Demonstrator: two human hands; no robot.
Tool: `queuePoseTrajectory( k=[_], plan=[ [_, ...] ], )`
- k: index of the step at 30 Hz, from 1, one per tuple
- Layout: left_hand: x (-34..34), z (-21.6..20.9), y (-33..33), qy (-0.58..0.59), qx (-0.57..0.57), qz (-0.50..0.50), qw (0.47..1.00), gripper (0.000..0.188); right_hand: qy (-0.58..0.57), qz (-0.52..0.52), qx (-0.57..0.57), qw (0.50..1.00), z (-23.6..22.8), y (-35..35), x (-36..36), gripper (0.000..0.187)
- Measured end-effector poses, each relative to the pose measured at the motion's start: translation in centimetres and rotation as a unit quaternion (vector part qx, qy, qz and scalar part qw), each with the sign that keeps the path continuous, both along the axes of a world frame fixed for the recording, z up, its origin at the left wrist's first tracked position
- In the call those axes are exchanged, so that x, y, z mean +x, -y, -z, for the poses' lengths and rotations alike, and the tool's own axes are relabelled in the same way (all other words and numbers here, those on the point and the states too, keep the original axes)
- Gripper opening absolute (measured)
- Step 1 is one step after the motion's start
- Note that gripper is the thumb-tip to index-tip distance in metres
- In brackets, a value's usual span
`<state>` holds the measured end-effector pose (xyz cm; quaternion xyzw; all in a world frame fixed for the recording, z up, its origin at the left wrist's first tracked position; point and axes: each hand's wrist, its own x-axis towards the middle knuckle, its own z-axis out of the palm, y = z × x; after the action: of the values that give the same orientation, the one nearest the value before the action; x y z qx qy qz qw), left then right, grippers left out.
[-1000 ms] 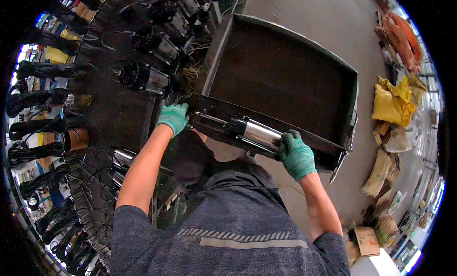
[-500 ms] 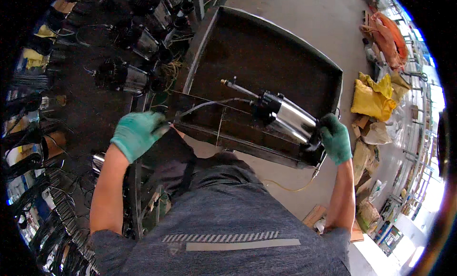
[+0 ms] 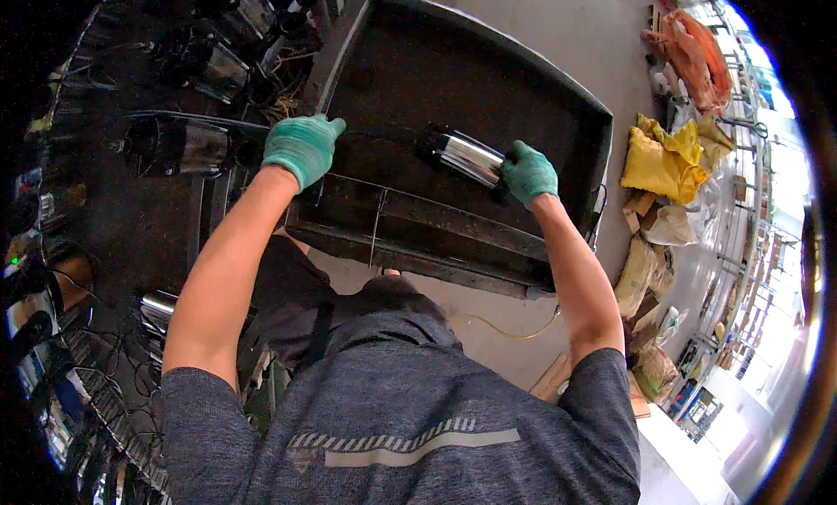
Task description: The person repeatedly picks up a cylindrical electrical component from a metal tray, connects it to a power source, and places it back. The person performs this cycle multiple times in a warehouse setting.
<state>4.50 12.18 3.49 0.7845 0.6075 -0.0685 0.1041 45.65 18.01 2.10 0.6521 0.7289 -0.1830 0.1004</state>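
Observation:
A pump (image 3: 471, 159) with a shiny steel cylinder body and black ends lies tilted over the large dark metal tank (image 3: 580, 104). My right hand (image 3: 529, 174), in a green glove, is closed round its near right end and hides that end. My left hand (image 3: 302, 150), gloved the same, is closed at the tank's left edge. A dark cable (image 3: 205, 119) runs off leftward from the left hand, which appears to grip it. Between that hand and the pump, the cable is too dark to follow.
Several similar steel-bodied pumps (image 3: 205, 148) stand in rows at the left. A ledge (image 3: 462, 223) crosses the tank's near side. Below it a thin yellowish hose (image 3: 514, 333) hangs over the floor. Yellow sacks (image 3: 663, 161) and an orange bundle (image 3: 697, 61) lie at the right.
The pump has moved forward and left from the near right corner, with my right hand on it. My left hand has moved forward and right. The brass-tipped fitting no longer shows.

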Motion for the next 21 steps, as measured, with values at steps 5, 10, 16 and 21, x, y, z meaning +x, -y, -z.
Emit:
queuePoseTrajectory(
  k=[5,10,16,21],
  plan=[
    [-0.8,1.6,-0.2,0.042,-0.002,-0.067,0.997,0.031,-0.012,-0.013,0.048,0.999,3.7,-0.7,-2.0,0.032],
    [-0.6,1.6,-0.5,0.042,0.017,-0.135,0.990,0.032,-0.004,0.003,0.043,0.999,6.3,-1.4,-3.6,0.032],
    [-0.7,2.6,-0.7,0.040,0.054,-0.156,0.986,0.032,-0.009,0.080,0.044,0.996,7.0,-0.8,-5.5,0.042],
    [-0.7,3.3,-0.6,0.032,0.080,-0.163,0.983,0.029,-0.078,0.070,0.039,0.994,4.6,0.9,-5.5,0.039]
  ],
)
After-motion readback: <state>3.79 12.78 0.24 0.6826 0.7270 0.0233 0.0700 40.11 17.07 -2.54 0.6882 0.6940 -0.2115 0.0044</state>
